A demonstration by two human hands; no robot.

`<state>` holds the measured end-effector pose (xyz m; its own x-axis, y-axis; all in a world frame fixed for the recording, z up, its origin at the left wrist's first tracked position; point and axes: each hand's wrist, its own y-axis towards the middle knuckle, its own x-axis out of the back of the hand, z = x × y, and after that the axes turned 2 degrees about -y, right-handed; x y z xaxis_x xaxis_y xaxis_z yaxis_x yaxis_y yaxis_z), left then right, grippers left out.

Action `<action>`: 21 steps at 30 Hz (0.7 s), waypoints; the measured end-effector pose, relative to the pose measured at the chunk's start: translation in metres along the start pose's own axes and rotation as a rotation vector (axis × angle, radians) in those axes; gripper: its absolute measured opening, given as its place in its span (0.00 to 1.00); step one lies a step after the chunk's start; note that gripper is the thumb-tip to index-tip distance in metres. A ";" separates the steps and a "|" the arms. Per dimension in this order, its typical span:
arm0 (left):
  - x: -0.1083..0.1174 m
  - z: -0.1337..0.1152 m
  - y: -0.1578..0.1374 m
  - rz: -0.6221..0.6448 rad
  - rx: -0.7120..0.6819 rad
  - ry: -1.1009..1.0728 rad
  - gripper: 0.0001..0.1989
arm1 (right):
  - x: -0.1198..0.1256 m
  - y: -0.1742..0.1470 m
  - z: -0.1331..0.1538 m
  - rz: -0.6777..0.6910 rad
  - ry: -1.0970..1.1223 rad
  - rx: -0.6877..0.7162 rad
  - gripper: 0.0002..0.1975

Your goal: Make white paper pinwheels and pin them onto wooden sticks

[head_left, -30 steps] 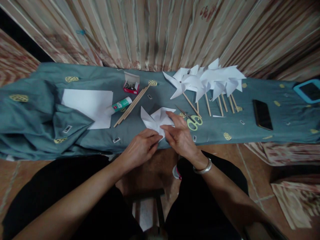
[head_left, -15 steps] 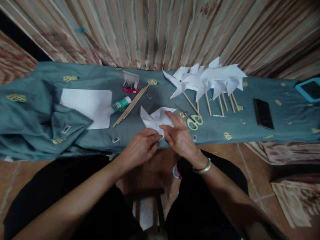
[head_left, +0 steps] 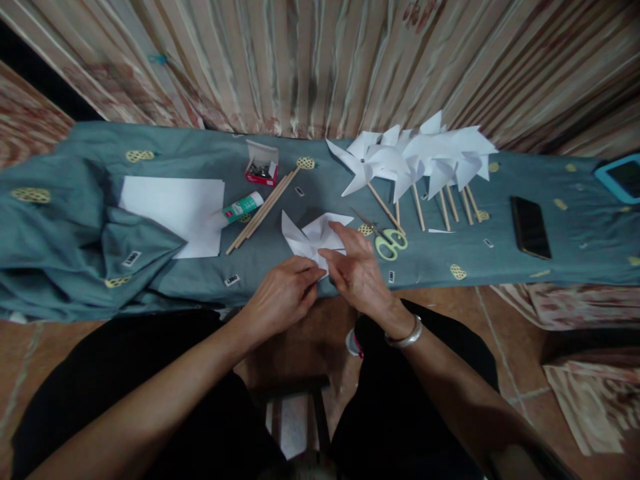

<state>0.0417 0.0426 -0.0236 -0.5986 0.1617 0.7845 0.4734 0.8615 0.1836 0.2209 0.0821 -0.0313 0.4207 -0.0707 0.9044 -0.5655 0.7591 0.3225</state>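
Observation:
A white paper pinwheel (head_left: 313,235) without a stick lies near the front edge of the cloth, its points folded toward the middle. My left hand (head_left: 286,288) pinches its near corner between thumb and fingers. Over its right side, my right hand (head_left: 361,272) holds it with thumb and forefinger, the thumb close to its centre. Just right of that hand lie scissors (head_left: 384,239) with light green handles. To the left are several wooden sticks (head_left: 262,212) and a green and white glue stick (head_left: 242,207).
Several finished white pinwheels (head_left: 385,160) on sticks lie at the back right. Behind the sticks is a small open red box (head_left: 261,175) of metal pins. White paper sheets (head_left: 173,210) lie left; a dark phone (head_left: 530,228) and a blue-framed device (head_left: 620,179) lie right.
The view has shifted very slightly. Both hands keep their places on the paper pinwheel, and nothing else has visibly moved.

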 end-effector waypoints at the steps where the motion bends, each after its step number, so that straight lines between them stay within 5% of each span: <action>1: 0.000 0.000 0.000 0.003 0.002 0.005 0.14 | 0.000 0.000 0.000 -0.005 -0.006 0.003 0.14; 21: -0.001 0.000 -0.003 -0.005 -0.001 0.018 0.14 | -0.006 -0.007 0.007 0.088 0.024 -0.032 0.17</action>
<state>0.0410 0.0399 -0.0251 -0.5895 0.1484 0.7940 0.4710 0.8617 0.1886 0.2172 0.0722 -0.0370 0.3877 0.0129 0.9217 -0.5786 0.7818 0.2324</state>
